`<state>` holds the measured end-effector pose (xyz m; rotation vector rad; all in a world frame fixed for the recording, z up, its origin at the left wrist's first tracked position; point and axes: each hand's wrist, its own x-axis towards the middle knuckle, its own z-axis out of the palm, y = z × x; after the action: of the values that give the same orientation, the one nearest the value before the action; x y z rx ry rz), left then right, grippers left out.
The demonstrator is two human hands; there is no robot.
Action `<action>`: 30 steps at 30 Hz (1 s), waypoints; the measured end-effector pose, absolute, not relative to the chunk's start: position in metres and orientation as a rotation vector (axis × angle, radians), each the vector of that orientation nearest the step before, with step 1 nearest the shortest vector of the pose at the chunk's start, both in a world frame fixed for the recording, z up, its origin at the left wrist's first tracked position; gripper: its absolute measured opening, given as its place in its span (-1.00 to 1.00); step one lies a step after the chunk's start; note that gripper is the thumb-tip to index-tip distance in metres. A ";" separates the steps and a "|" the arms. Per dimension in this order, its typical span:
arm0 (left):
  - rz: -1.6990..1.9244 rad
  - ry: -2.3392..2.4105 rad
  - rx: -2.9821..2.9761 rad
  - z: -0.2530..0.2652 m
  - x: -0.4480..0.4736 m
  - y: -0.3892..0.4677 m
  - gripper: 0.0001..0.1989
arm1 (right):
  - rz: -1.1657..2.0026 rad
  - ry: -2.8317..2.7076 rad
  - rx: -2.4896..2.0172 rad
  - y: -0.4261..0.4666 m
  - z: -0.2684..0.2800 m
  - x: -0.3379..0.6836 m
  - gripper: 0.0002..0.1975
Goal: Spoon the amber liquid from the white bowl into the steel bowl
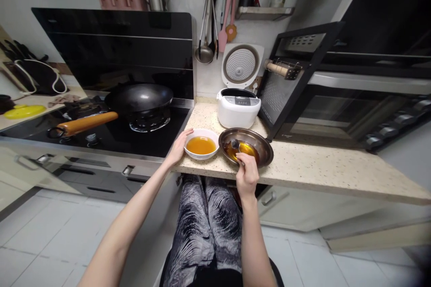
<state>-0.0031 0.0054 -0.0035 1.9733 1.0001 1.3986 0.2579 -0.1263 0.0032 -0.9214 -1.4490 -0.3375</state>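
Here on the left, a smooth black wok (pixel 141 96) with a wooden handle (pixel 90 124) sits over the glossy stove (pixel 151 139); next, your left hand (pixel 180 147) has its fingers stretched along the rim of a round white bowl (pixel 202 157) of clear amber liquid (pixel 202 145). Right beside it, a shallow, flared metal bowl (pixel 266 150) shines brownish, and your right hand (pixel 248 172) pinches a small spoon (pixel 235 144), its dark head inside. Beneath runs a pale, speckled counter (pixel 319 166), a white rice cooker (pixel 239 114) standing lid-up behind, a dark oven (pixel 336 112) to the right. The stove borders your left, the front edge runs close below both bowls, and the counter stretches away rightward.
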 end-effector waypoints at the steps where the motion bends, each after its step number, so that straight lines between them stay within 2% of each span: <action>1: 1.399 1.001 1.975 -0.003 -0.003 0.005 -0.48 | -0.348 -1.404 -0.922 -0.127 0.004 0.255 -0.74; 6: 1.381 1.018 1.972 -0.001 -0.002 0.003 -0.47 | -0.289 -1.259 -0.869 -0.128 0.011 0.230 -0.82; 14: 1.416 0.989 1.958 -0.003 -0.001 0.005 -0.49 | -0.028 -1.365 -0.869 -0.113 0.004 0.188 -0.83; 30: 1.404 0.992 1.954 -0.001 -0.001 0.002 -0.49 | 0.075 -1.342 -0.890 -0.101 -0.010 0.178 -0.85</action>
<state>-0.0009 0.0023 -0.0014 1.9543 0.9918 1.4038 0.1781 -0.1006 -0.0101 -0.8899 -1.3419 0.0754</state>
